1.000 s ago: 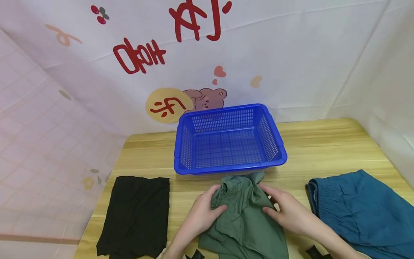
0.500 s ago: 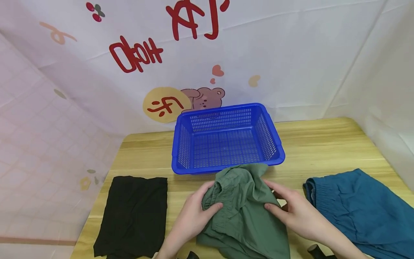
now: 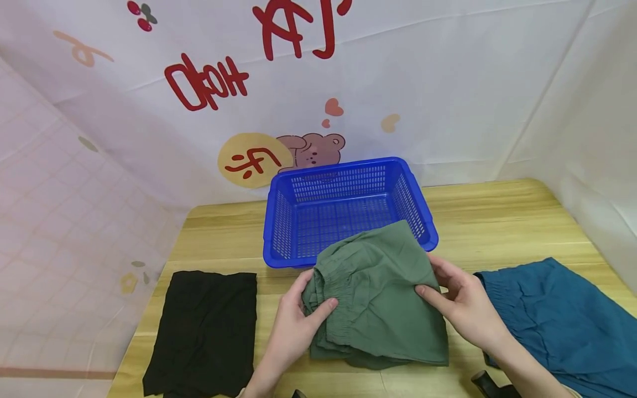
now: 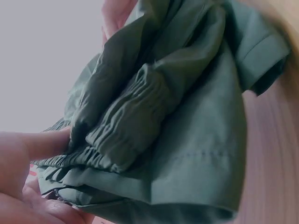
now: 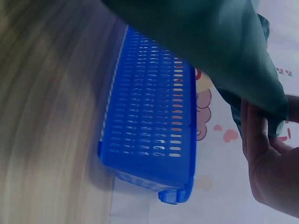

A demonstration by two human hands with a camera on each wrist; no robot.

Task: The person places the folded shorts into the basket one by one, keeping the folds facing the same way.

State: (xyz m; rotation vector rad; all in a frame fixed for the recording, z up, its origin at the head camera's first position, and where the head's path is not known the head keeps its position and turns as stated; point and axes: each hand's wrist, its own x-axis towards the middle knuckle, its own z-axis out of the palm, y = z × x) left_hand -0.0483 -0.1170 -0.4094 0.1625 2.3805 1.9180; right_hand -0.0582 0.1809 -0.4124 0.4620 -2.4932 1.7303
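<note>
Both hands hold a pair of folded green shorts [image 3: 380, 293] with a gathered elastic waistband. At the waistband end, my left hand [image 3: 298, 318] grips the cloth, thumb on top and fingers behind. The opposite edge is pinched by my right hand [image 3: 460, 301], its thumb over the near face. In the head view the top of the shorts overlaps the front rim of a blue plastic basket [image 3: 278, 221]. The left wrist view shows the waistband and hanging leg of the green shorts [image 4: 201, 158]. Beneath the shorts, the right wrist view shows the basket's slotted side [image 5: 145, 112].
Folded black cloth [image 3: 204, 331] lies on the wooden table [image 3: 502, 221] at the left. Blue shorts [image 3: 562, 320] with an elastic waistband lie at the right, partly behind the right forearm. A printed white curtain [image 3: 448, 83] hangs behind the basket.
The green shorts have been raised off the table and forward, their top edge now over the basket's front rim. Both hands keep their hold and have moved slightly apart.
</note>
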